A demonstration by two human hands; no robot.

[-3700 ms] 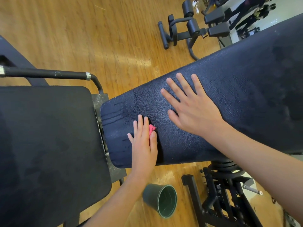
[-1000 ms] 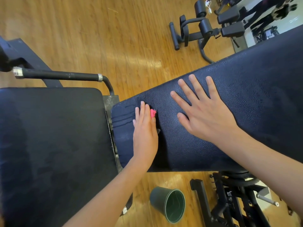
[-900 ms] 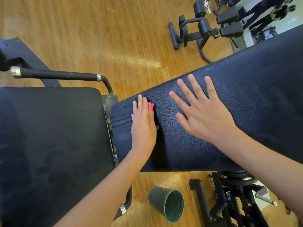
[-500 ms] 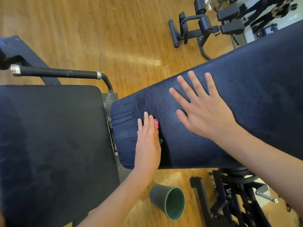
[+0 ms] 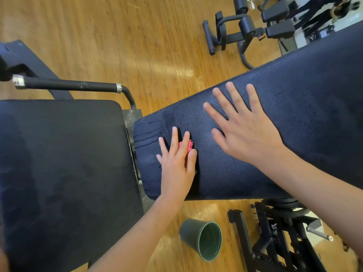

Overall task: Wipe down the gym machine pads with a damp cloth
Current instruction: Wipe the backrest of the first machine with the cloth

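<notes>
A long dark padded back pad [image 5: 294,118] slants from the centre up to the right. My left hand [image 5: 176,163] lies flat near its lower left end, straight fingers pressing a small pink cloth [image 5: 189,146] onto the pad; only a bit of cloth shows between the fingers. My right hand [image 5: 243,128] rests flat on the pad to the right, fingers spread. A damp darker patch shows above my left fingers. The flat dark seat pad [image 5: 62,169] fills the left side.
A dark green bucket [image 5: 204,239] stands on the wooden floor below the back pad. The black machine frame [image 5: 275,242] is at lower right. A black handle bar [image 5: 68,86] runs above the seat pad. Other gym machines [image 5: 249,28] stand at top right.
My left hand with the cloth slid up the pad toward its far edge, then back down toward me, and now sits mid-pad. My right hand stayed in place.
</notes>
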